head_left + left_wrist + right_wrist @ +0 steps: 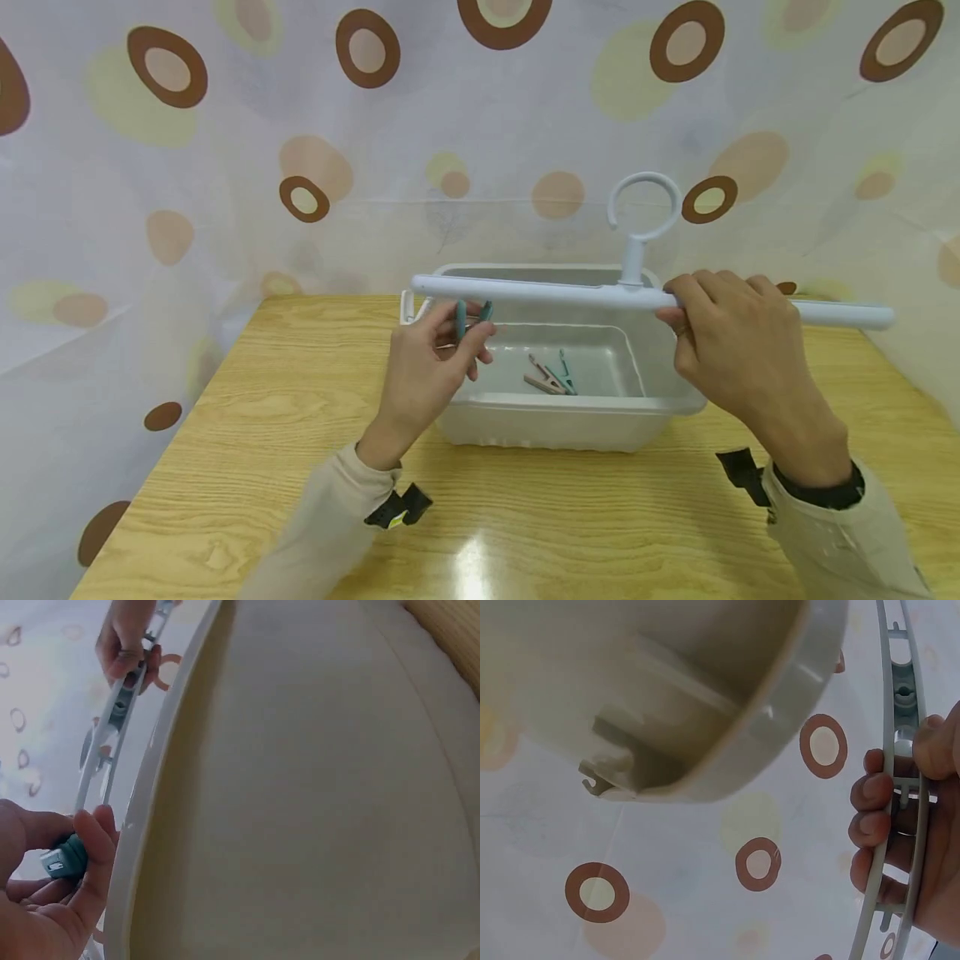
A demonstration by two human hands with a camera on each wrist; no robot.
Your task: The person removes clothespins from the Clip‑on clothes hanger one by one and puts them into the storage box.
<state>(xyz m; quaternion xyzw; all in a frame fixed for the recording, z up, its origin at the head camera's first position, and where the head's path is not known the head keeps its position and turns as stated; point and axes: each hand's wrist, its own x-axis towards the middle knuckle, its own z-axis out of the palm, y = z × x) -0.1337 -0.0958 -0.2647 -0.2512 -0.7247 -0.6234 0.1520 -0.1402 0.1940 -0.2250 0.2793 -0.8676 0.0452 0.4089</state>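
Observation:
My right hand (738, 350) grips a white hanger (517, 290), its long bar held level over the basin and its ring-shaped hook (677, 204) pointing up. In the right wrist view, fingers and thumb wrap round the hanger's slotted underside (905, 697). My left hand (423, 358) pinches a teal clothespin (461, 320) just below the bar's left end. From the left wrist, the clothespin (66, 856) appears between thumb and fingers. Beneath the bar, several pinkish-brown and teal clothespins (546, 385) lie on the floor of the white basin (540, 423).
The basin stands on a wood-grain table (300, 433), near its back edge. A handle (407, 307) sticks out at the basin's left rim. Behind hangs a white sheet (480, 125) patterned with brown and yellow ovals.

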